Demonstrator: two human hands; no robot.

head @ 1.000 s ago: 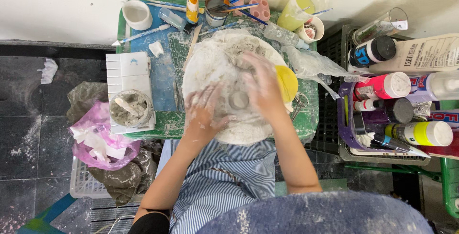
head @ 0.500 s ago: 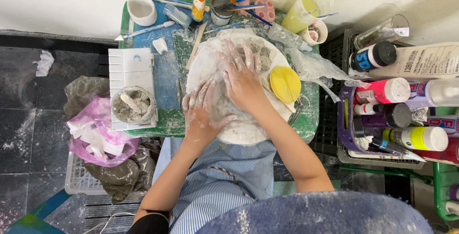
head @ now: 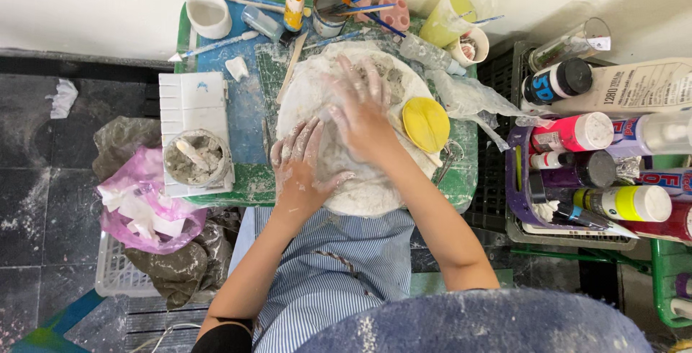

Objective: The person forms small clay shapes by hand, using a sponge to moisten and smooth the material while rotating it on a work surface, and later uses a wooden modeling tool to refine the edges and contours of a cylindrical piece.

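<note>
Clay-coated round mould (head: 360,187) on green table (head: 245,187), pressed under spread left hand (head: 303,169) and spread right hand (head: 360,111), palms flat, seemingly smoothing; yellow sponge (head: 425,124) just beside.

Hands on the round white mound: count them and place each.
2. The left hand lies flat on the white mound, near-left; the right hand presses its middle, fingers spread. No others show.

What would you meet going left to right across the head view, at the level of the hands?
Pink plastic bag → small tub of grey paste → left hand → right hand → yellow sponge → purple basket of paint bottles.
</note>
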